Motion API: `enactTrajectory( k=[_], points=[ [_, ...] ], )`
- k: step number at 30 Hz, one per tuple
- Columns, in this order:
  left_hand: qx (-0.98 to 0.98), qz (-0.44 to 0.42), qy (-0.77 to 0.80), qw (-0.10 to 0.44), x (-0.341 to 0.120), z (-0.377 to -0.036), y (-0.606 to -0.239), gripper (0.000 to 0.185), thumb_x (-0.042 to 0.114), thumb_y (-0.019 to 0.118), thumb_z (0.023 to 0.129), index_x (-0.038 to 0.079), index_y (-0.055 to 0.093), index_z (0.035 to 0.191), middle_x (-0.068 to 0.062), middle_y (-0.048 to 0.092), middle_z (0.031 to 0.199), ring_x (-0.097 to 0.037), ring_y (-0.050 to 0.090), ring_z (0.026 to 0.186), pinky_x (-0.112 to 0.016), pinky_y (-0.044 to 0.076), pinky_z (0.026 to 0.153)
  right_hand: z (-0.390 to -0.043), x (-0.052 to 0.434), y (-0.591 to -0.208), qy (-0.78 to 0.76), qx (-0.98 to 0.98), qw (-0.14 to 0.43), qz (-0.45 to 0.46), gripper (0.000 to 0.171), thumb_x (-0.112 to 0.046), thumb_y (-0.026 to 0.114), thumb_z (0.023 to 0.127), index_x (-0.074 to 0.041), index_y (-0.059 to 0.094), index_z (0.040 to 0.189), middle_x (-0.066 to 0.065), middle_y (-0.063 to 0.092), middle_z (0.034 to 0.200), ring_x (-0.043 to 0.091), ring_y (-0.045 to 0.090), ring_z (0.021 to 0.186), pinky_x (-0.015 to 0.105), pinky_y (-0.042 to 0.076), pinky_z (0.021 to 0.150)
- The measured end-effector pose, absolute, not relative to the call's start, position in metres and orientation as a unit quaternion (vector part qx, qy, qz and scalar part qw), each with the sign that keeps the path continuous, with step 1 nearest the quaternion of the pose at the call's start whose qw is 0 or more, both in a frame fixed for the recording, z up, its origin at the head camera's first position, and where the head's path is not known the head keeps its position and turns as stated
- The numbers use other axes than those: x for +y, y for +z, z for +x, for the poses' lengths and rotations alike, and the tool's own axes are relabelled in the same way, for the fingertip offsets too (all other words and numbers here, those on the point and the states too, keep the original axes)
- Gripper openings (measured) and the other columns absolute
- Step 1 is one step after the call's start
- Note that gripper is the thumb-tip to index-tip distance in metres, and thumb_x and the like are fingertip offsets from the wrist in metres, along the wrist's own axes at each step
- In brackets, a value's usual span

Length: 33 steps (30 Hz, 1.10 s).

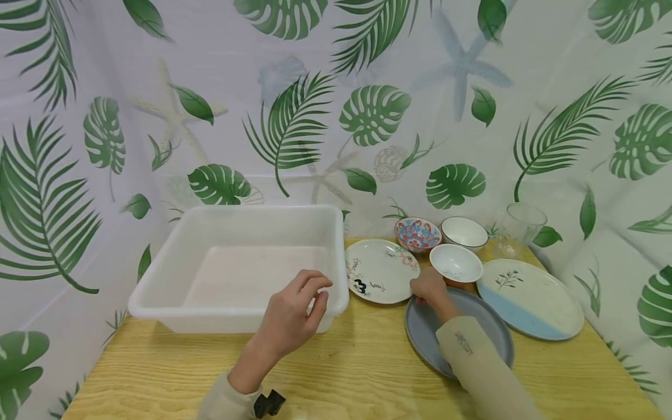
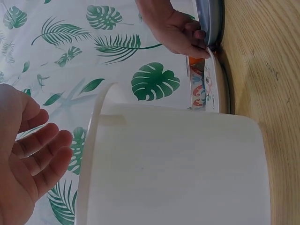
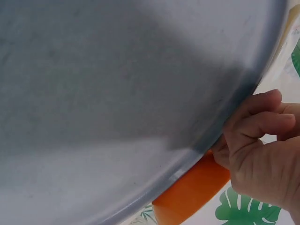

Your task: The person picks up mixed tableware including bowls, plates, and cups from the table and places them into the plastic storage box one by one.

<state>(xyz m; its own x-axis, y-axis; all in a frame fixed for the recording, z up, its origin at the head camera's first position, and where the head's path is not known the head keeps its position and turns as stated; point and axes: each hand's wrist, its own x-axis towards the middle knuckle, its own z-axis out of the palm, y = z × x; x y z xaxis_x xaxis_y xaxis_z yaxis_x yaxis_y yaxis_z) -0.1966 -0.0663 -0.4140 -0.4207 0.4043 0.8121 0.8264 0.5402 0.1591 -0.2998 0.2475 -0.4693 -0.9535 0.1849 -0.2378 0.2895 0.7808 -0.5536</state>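
Observation:
My right hand (image 1: 431, 290) is at the right edge of a white plate with a floral pattern (image 1: 385, 271), pinching its rim. Part of that grip is hidden. Just beneath the right wrist lies a round grey plate (image 1: 488, 335), whose rim fills much of the right wrist view beside the curled fingers (image 3: 255, 124). My left hand (image 1: 296, 312) hovers over the near right corner of a white plastic tub (image 1: 236, 324), fingers loosely bent and holding nothing. In the left wrist view its relaxed fingers (image 2: 49, 164) stand apart from the tub's rim.
Behind the plates stand a red-and-blue patterned bowl (image 1: 418, 234), a dark-rimmed white bowl (image 1: 464, 232), a small white bowl (image 1: 455, 262) and a clear glass (image 1: 517, 227). An oval blue-and-cream plate (image 1: 530, 300) lies at right. Leaf-print sheeting (image 1: 315, 116) surrounds the wooden table (image 1: 336, 379).

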Motion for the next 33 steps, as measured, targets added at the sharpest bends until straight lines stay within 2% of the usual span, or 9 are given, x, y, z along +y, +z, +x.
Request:
enactTrajectory(
  k=[3,7,10,14,18,25,28,30,33],
  points=[
    [-0.797,-0.385,-0.281,0.369,-0.066,-0.196,-0.414,0.027,0.018,0.043,0.104,0.005,0.066,0.105,-0.007,0.063,0.109,-0.006,0.046,0.057,-0.013,0.036,0.046,-0.300,0.245,-0.468,-0.259,0.955,0.087,0.115,0.022,-0.006,0.043,0.083,-0.002,0.060,0.069,0.003,0.054,0.050,0.017,0.053,0.046,0.027,0.040,0.045],
    [-0.798,-0.386,-0.282,0.368,-0.065,-0.196,-0.414,0.026,0.016,0.044,0.103,0.005,0.067,0.105,-0.007,0.063,0.109,-0.006,0.046,0.056,-0.013,0.036,0.046,-0.301,0.241,-0.466,-0.224,0.963,0.093,0.121,0.020,-0.010,0.043,0.086,-0.002,0.059,0.077,0.008,0.058,0.063,0.020,0.055,0.053,0.030,0.042,0.048],
    [-0.797,-0.387,-0.282,0.369,-0.065,-0.196,-0.414,0.024,0.016,0.045,0.102,0.005,0.066,0.105,-0.007,0.063,0.109,-0.006,0.047,0.057,-0.013,0.037,0.046,-0.302,0.243,-0.469,-0.257,0.953,0.085,0.135,0.017,-0.009,0.045,0.084,-0.001,0.058,0.076,0.005,0.055,0.055,0.017,0.053,0.048,0.028,0.040,0.046],
    [-0.801,-0.386,-0.281,0.362,-0.064,-0.196,-0.415,0.024,0.016,0.045,0.102,0.005,0.066,0.105,-0.007,0.063,0.109,-0.006,0.048,0.058,-0.014,0.038,0.047,-0.302,0.249,-0.471,-0.331,0.932,0.061,0.134,0.016,-0.002,0.045,0.076,-0.004,0.055,0.064,-0.001,0.046,0.042,0.013,0.045,0.039,0.023,0.034,0.042],
    [-0.803,-0.386,-0.282,0.355,-0.064,-0.196,-0.416,0.024,0.015,0.045,0.102,0.005,0.067,0.105,-0.006,0.063,0.108,-0.006,0.049,0.058,-0.014,0.038,0.047,-0.304,0.253,-0.473,-0.392,0.908,0.048,0.139,0.018,0.001,0.043,0.072,-0.006,0.052,0.058,-0.004,0.041,0.038,0.010,0.042,0.036,0.021,0.031,0.040],
    [-0.803,-0.386,-0.282,0.356,-0.065,-0.197,-0.416,0.022,0.014,0.046,0.102,0.005,0.066,0.105,-0.007,0.063,0.109,-0.007,0.049,0.057,-0.014,0.037,0.047,-0.308,0.250,-0.473,-0.479,0.864,0.044,0.146,0.028,0.004,0.039,0.072,-0.011,0.046,0.050,-0.004,0.036,0.037,0.008,0.036,0.033,0.022,0.028,0.038],
    [-0.806,-0.384,-0.280,0.353,-0.065,-0.198,-0.416,0.023,0.015,0.046,0.102,0.006,0.066,0.106,-0.007,0.063,0.109,-0.008,0.050,0.058,-0.014,0.038,0.047,-0.307,0.248,-0.469,-0.493,0.857,0.039,0.145,0.020,0.004,0.038,0.073,-0.005,0.049,0.058,-0.002,0.038,0.041,0.009,0.038,0.034,0.022,0.030,0.038],
    [-0.808,-0.383,-0.279,0.350,-0.065,-0.198,-0.416,0.022,0.015,0.046,0.101,0.006,0.066,0.106,-0.006,0.063,0.109,-0.007,0.049,0.058,-0.014,0.038,0.047,-0.305,0.245,-0.466,-0.496,0.855,0.037,0.147,0.013,0.004,0.038,0.075,0.001,0.049,0.070,0.000,0.040,0.045,0.010,0.039,0.035,0.022,0.031,0.038],
    [-0.811,-0.381,-0.278,0.346,-0.065,-0.198,-0.417,0.020,0.013,0.048,0.100,0.006,0.066,0.106,-0.006,0.063,0.109,-0.007,0.049,0.058,-0.014,0.038,0.047,-0.302,0.242,-0.462,-0.505,0.849,0.038,0.152,0.011,0.003,0.038,0.078,0.006,0.049,0.079,0.001,0.042,0.048,0.010,0.040,0.036,0.022,0.031,0.038]
  ],
)
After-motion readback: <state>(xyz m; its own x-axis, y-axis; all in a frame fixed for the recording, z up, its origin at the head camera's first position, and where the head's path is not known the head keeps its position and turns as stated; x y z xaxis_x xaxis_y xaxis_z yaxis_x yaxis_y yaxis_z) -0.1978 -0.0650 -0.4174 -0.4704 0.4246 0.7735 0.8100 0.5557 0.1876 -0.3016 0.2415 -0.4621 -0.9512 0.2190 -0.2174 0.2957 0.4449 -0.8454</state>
